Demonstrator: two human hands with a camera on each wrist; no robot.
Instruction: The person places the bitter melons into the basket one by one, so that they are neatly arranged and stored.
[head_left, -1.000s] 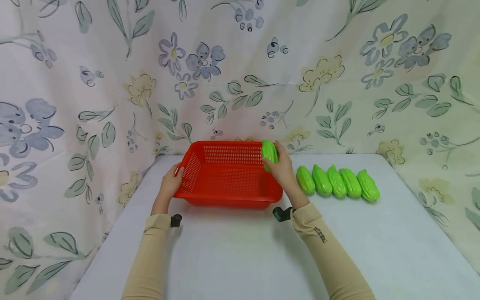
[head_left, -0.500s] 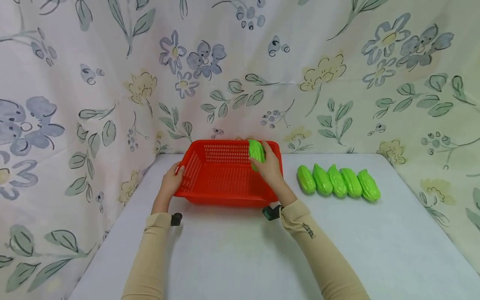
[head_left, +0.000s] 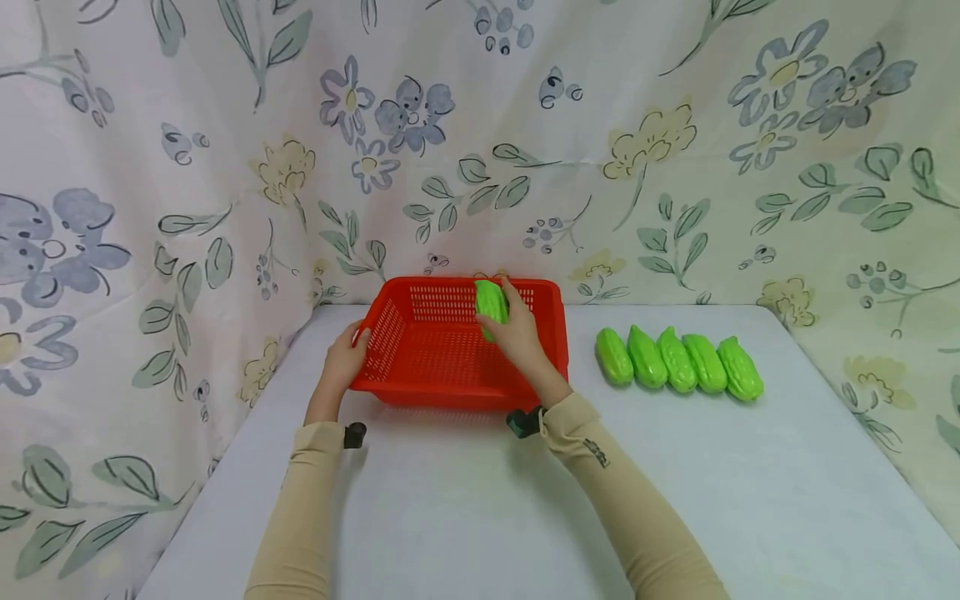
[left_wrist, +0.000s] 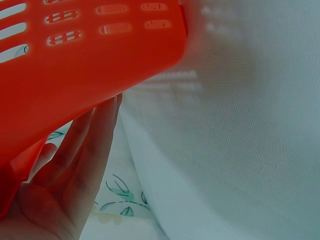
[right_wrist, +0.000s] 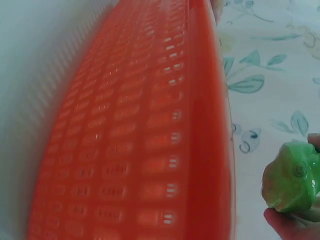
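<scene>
A red plastic basket [head_left: 450, 397] with slotted walls is on the white table, tilted a little. My left hand [head_left: 345, 358] grips its left rim, thumb on the inside in the head view. In the left wrist view, the fingers [left_wrist: 95, 145] lie against the basket's outer side. My right hand [head_left: 519, 329] holds a glossy green toy bitter gourd [head_left: 491, 307] above the basket. The gourd's blunt, lumpy end shows in the right wrist view, with the thumb and a fingertip at its sides. Inside the basket I see only its red floor.
To the right of the basket, several green toy vegetables lie side by side in a row; the leftmost [head_left: 614, 357] is smooth-ended, the rightmost [head_left: 741, 369] bumpy. A floral curtain [head_left: 480, 150] hangs behind and at the sides of the table [head_left: 450, 517].
My right hand has moved left with the gourd, from the basket's right rim to above its middle right. The left hand has stayed on the rim; the row of vegetables lies as before.
</scene>
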